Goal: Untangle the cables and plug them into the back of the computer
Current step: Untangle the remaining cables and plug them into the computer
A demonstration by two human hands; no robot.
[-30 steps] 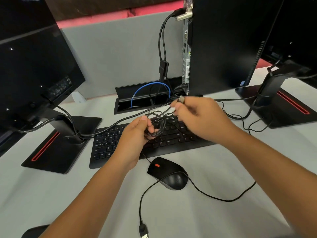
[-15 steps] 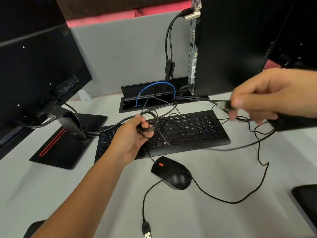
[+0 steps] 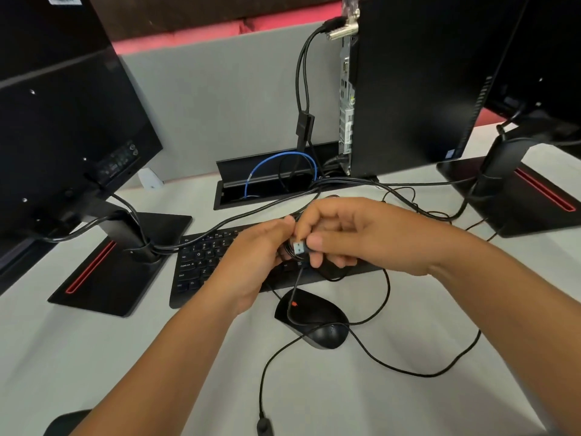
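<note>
Pinching a silver USB plug (image 3: 299, 247) over the keyboard (image 3: 201, 262), the right hand (image 3: 345, 237) meets the left hand (image 3: 251, 262), whose grip bunches thin black cable (image 3: 385, 291).

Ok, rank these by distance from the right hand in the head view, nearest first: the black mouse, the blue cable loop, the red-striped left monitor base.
From the right hand:
1. Black mouse, just below it, toward the person.
2. Blue cable loop, behind it in the desk's cable tray.
3. Red-striped left monitor base, far over on the left.
</note>
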